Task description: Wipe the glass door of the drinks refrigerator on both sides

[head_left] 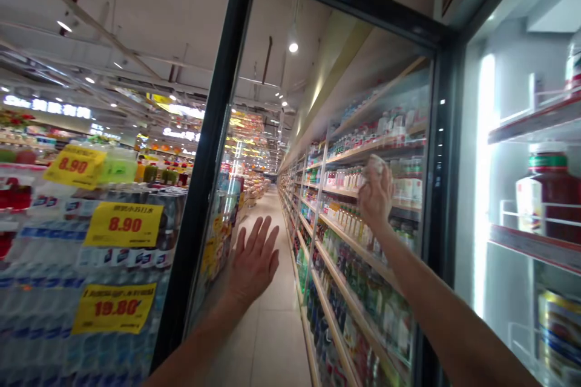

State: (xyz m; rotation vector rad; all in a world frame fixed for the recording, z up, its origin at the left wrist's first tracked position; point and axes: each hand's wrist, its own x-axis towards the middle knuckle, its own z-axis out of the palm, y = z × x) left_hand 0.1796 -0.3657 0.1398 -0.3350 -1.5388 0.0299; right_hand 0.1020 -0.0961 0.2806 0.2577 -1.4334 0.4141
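Observation:
A black-framed glass fridge door [213,151] stands swung open in front of me. My left hand [254,263] is open, fingers spread, palm flat against the glass near the door's left edge. My right hand [376,196] is raised higher on the glass, closed around a crumpled white cloth [374,164] that presses on the pane. Through the glass I see a long shop aisle with shelves of bottles [354,266].
The open fridge interior [535,193] is on my right, with white wire shelves holding a dark red bottle [551,190] and cans [560,326]. Stacked drink packs with yellow price tags [123,225] stand on my left. The tiled aisle floor [272,326] runs ahead.

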